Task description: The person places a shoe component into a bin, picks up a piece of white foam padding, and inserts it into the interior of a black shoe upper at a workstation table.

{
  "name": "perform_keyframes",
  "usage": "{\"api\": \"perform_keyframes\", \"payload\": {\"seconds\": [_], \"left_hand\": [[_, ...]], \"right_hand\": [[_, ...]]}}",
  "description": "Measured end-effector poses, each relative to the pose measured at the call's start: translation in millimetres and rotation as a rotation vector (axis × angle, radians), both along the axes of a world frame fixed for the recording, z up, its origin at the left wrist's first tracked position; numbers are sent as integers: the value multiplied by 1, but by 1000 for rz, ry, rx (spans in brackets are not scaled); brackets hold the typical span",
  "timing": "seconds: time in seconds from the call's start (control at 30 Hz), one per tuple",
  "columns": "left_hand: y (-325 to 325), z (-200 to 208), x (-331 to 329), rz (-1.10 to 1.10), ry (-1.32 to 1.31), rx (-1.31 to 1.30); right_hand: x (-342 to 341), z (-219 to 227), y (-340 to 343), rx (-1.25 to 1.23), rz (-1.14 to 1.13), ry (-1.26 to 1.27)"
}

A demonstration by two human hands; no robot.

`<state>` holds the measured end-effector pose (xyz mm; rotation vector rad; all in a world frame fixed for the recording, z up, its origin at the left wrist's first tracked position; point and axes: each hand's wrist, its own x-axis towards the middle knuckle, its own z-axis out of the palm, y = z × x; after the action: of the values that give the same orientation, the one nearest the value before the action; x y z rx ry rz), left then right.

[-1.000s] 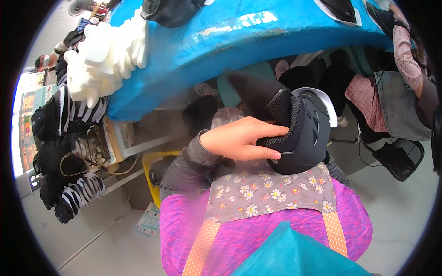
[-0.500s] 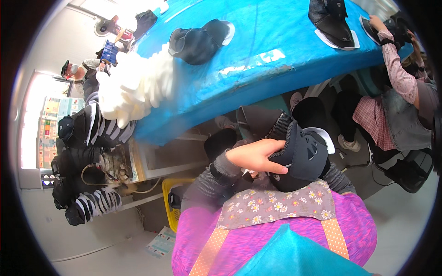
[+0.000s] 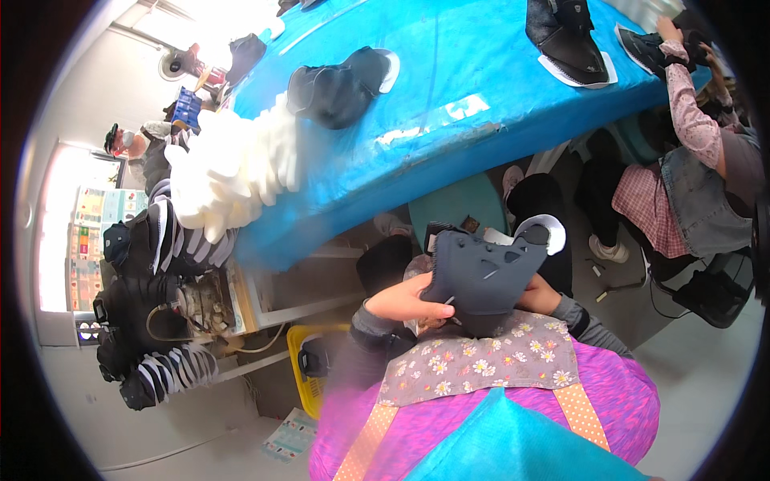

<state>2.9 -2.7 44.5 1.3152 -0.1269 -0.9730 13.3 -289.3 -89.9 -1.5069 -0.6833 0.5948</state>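
Observation:
A dark grey and black shoe upper (image 3: 481, 276) with cut-out slots and a white insole-like edge at its far right end is held over my lap. At its near left side, my left hand (image 3: 407, 301) grips it with the thumb laid along the edge. Something small and thin shows by that thumb, too small to name. My right hand (image 3: 539, 295) holds the upper from the right, its fingers mostly hidden behind it. Beneath the upper lies my flowered apron (image 3: 481, 357).
A blue-covered table (image 3: 433, 80) stretches ahead with shoe uppers (image 3: 341, 86) and a pile of white foot-shaped forms (image 3: 233, 164) on it. More black uppers (image 3: 172, 373) are stacked at the left, by a yellow basket (image 3: 309, 393). A co-worker's arm (image 3: 694, 120) handles an upper at the right.
The shoe upper has turned and tilted, showing its slotted side more fully. My left hand has shifted down and slightly left, and my right hand has come into sight.

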Motion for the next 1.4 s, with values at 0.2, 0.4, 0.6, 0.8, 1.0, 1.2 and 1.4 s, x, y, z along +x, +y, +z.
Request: {"api": "perform_keyframes", "payload": {"seconds": [0.2, 0.4, 0.6, 0.8, 1.0, 1.2, 1.4], "left_hand": [[4, -20, -7, 257, 16, -71], [17, 15, 10, 323, -94, -111], [41, 20, 9, 544, -112, -415], [24, 13, 5, 558, -86, -445], [26, -6, 12, 646, -97, -806], [16, -31, 20, 632, -118, -1069], [11, -28, 16, 878, 71, -1057]], "right_hand": [[15, 61, 20, -63, -47, 35], [39, 111, 40, -279, -426, -672], [66, 148, 46, -178, -305, -1045], [75, 157, 55, -131, -305, -1142], [90, 126, 40, 130, -710, -867], [111, 120, 29, -6, -883, -514], [106, 179, 26, -279, -555, -1283]]}}
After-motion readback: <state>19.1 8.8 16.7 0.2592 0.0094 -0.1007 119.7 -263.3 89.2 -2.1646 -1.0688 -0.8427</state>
